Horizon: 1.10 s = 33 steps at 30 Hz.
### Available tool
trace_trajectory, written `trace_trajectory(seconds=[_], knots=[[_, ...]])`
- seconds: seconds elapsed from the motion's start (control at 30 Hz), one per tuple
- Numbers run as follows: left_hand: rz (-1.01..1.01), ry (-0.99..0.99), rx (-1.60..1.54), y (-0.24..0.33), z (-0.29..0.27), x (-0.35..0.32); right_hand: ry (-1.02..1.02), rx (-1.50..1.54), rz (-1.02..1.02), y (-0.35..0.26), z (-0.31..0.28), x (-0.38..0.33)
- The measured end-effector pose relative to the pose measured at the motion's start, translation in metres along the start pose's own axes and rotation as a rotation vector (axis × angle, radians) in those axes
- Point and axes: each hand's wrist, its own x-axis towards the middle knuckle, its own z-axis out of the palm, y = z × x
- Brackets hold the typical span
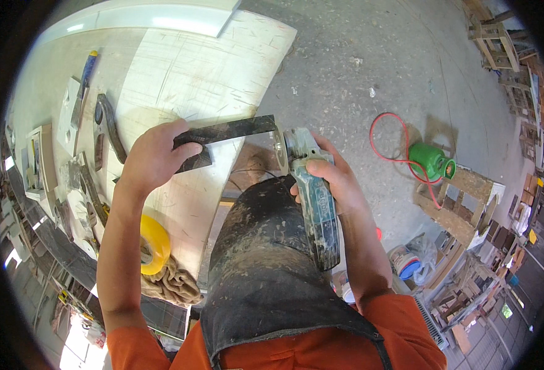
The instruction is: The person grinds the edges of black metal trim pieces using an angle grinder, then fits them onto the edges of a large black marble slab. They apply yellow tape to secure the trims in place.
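Observation:
My left hand grips a dark, flat strip with a straight edge, held over the pale board's right side. A shorter dark piece shows under the thumb; whether it is joined to the strip I cannot tell. In my right hand is a teal angle grinder, fingers wrapped round its body and thumb on top near the head. Its round disc stands at the strip's right end, touching or very near it. Whether the disc spins is not visible.
The pale board lies on the worktable to the left. A yellow tape roll, a brown cloth and a blue-handled tool lie there too. At right, a green gas cylinder with a red hose stands by a wooden frame.

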Motion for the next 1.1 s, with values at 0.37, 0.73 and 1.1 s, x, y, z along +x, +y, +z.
trace_trajectory(seconds=[0.37,0.73,1.1], knots=[[0.017,0.024,-0.001,-0.003,0.003,0.001,-0.009,-0.027,-0.003,0.002,-0.003,-0.002],[-0.013,0.005,0.0,0.002,0.0,0.0,-0.036,-0.008,-0.044,-0.002,-0.002,0.006],[0.0,0.01,-0.019,0.001,0.003,0.001,-0.014,-0.033,0.122,0.02,-0.017,0.004]])
